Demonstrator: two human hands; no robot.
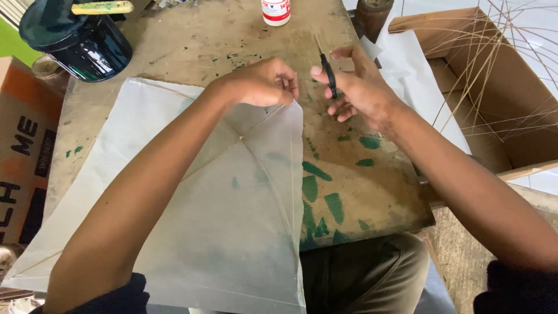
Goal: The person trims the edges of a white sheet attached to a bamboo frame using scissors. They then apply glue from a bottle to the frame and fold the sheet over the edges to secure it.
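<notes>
- The top corner of the white paper kite (221, 232), lying on the stained table (372, 192), is being pinched by the left hand (261, 81).
- Black scissors (330, 75) are being gripped by the right hand (363, 87) just beside that corner.
- A glue bottle (276, 11) is standing beyond.

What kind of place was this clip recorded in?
Probably a small craft workshop, likely for kite making. A worn wooden table smeared with green paint holds a thin paper kite on crossed sticks, a cardboard box holds thin split sticks, and a glue bottle stands at the far edge.
</notes>
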